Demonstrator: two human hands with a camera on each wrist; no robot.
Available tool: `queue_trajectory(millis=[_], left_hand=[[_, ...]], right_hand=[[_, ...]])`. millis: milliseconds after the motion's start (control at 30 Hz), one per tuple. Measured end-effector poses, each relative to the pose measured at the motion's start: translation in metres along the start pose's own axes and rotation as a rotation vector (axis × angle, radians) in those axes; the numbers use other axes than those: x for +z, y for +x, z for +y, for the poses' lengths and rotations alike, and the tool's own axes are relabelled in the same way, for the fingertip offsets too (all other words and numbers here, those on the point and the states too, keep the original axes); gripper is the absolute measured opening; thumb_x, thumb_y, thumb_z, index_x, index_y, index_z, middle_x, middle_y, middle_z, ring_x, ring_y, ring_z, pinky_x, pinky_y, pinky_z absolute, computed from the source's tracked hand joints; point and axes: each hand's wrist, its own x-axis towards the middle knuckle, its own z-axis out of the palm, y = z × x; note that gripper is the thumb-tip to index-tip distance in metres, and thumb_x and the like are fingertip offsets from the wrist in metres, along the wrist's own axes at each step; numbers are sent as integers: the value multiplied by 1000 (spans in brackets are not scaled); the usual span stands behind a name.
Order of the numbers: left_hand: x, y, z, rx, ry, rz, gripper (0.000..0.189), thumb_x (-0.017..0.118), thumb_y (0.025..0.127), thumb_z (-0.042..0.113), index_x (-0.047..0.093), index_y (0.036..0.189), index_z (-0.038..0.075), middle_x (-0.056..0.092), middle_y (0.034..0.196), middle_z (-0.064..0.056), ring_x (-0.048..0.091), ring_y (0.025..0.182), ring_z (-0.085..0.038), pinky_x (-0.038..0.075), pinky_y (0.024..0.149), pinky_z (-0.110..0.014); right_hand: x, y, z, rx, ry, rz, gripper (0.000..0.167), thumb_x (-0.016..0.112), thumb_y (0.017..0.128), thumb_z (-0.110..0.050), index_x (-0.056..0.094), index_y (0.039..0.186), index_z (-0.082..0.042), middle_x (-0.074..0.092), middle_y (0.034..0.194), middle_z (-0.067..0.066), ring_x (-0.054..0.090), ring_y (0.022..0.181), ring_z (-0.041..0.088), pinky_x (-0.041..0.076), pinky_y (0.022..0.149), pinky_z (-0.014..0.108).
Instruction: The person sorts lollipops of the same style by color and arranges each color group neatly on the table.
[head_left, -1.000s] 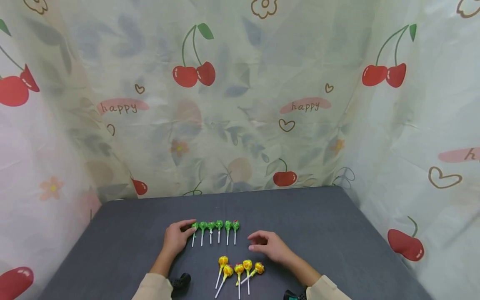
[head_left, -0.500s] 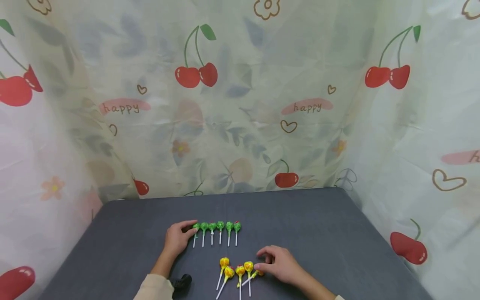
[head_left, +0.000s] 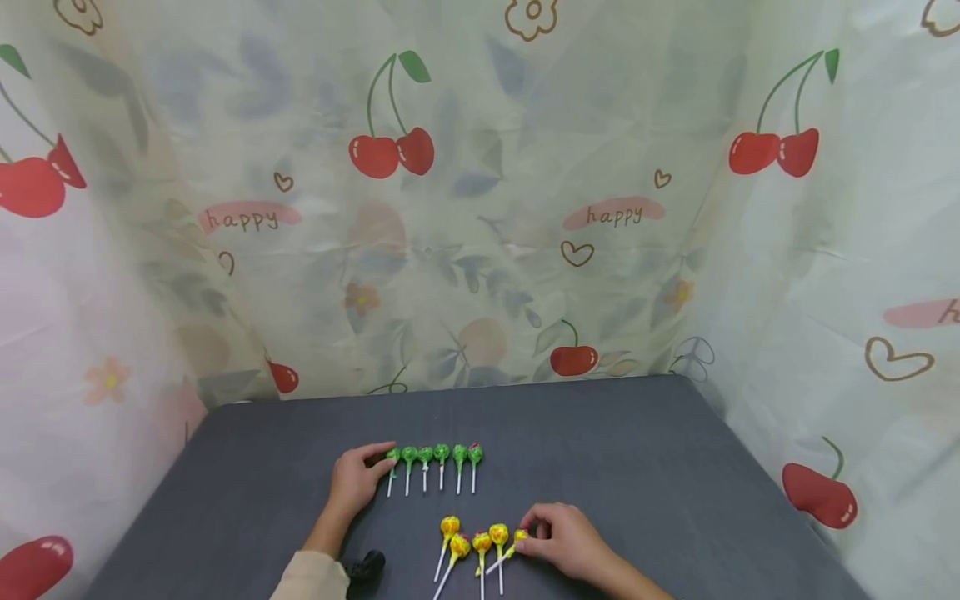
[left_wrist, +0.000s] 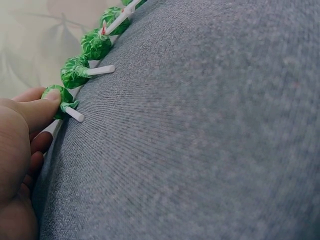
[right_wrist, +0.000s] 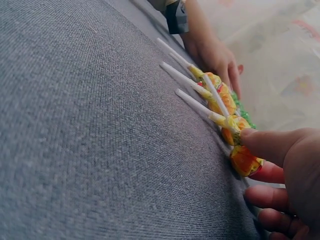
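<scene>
My left hand pinches the head of the leftmost green lollipop between thumb and index finger. That lollipop ends a row of several green lollipops, lying side by side with their white sticks toward me. Closer to me lies a loose group of yellow lollipops. At the right end of this group, my right hand pinches the head of a slanting yellow lollipop. Its stick crosses over a neighbouring yellow one. In the right wrist view the thumb covers part of its wrapper.
A dark grey cloth covers the table. Behind and on both sides hangs a pale curtain printed with cherries. A black strap-like item sits beside the left sleeve.
My right hand has moved toward me from beside the green row, and its thumb and finger have closed on the rightmost yellow lollipop. The left hand has stayed on the green one.
</scene>
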Motion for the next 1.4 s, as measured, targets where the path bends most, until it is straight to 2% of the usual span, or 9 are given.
queue_trajectory(millis=[300, 667, 900, 1067, 1233, 1400], left_hand=[[-1, 0, 1, -11, -11, -9, 28, 77, 84, 14, 75, 112, 13, 71, 106, -9, 63, 103, -31, 48, 88, -49], [-1, 0, -1, -11, -14, -21, 29, 77, 84, 15, 75, 113, 12, 71, 108, -9, 63, 105, -31, 47, 90, -50], [-1, -1, 0, -8, -13, -23, 30, 76, 85, 14, 75, 114, 13, 70, 109, -9, 62, 105, -32, 47, 90, -50], [-1, -2, 0, -9, -16, -22, 30, 76, 85, 13, 74, 114, 12, 70, 111, -10, 61, 107, -33, 45, 92, -52], [-1, -1, 1, -14, -7, -26, 30, 76, 85, 15, 75, 115, 14, 69, 113, -11, 60, 109, -35, 44, 94, -52], [-1, -1, 0, -7, 7, -19, 30, 76, 84, 15, 75, 114, 14, 70, 112, -11, 61, 108, -35, 44, 93, -53]], right_hand=[[2, 0, 3, 13, -2, 8, 20, 79, 80, -36, 69, 85, -20, 49, 60, -15, 43, 50, 0, 36, 47, 20], [6, 1, 3, 12, -61, 48, 18, 79, 79, -37, 68, 83, -23, 48, 61, -17, 44, 56, 0, 36, 51, 20], [2, 1, 4, -23, 103, 33, 15, 79, 81, -25, 69, 82, -14, 55, 65, -13, 46, 54, -1, 41, 48, 19], [-8, 5, 3, -4, 184, 2, 14, 79, 82, -20, 69, 85, -10, 61, 71, -8, 52, 59, 2, 44, 51, 21], [-16, 11, 2, 33, 192, 8, 14, 79, 82, -18, 71, 88, -9, 64, 76, -4, 56, 65, 6, 46, 56, 22], [-23, 20, 3, 27, 171, 38, 16, 79, 82, -16, 72, 94, -8, 65, 79, -4, 58, 69, 7, 48, 61, 23]])
